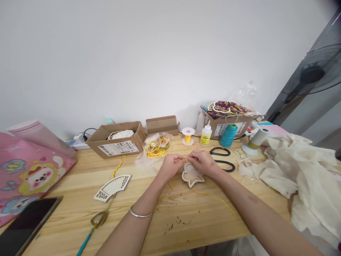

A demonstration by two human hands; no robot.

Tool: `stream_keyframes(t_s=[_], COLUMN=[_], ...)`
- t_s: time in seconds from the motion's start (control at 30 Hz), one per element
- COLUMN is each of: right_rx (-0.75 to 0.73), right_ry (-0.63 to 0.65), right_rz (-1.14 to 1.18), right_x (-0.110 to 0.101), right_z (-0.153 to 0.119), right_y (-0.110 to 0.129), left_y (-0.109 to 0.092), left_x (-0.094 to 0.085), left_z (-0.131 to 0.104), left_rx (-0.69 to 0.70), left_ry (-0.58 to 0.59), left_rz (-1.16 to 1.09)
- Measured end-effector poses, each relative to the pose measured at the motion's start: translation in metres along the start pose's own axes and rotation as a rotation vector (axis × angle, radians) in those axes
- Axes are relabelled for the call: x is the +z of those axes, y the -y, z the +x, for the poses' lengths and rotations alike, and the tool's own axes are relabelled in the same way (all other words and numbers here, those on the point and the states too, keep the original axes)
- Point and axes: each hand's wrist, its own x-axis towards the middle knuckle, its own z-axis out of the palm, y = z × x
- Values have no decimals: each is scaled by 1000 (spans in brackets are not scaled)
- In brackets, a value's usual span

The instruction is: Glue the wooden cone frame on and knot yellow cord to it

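Both hands meet near the middle of the wooden table. My left hand [174, 165] is closed in a pinch on a yellow cord at the top of a pale flower-shaped wooden frame. My right hand [201, 160] pinches the same cord just to the right, its fingers close to my left fingertips. The wooden frame [192, 175] lies below the fingers, partly under my right hand. A loose length of yellow cord [213, 196] trails from it to the right across the table.
Black-handled scissors [225, 165], a glue bottle [206, 135], a yellow cord spool [188, 137] and a teal thread cone [229, 136] stand or lie behind. Left are a fan-shaped piece [113, 187], an open box [117, 142] and a phone [28, 222]. White cloth [314, 177] lies right.
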Motion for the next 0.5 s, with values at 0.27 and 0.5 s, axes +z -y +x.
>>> stream_keyframes(t_s=[0.27, 0.5], right_rx=[45, 126], right_ry=[12, 20], right_rz=[-11, -30], right_x=[1, -2], right_z=[1, 1], right_y=[0, 3], left_y=[1, 2], left_x=[1, 0], left_z=[0, 0], left_rx=[17, 23], left_ry=[-7, -48], left_rz=[29, 58])
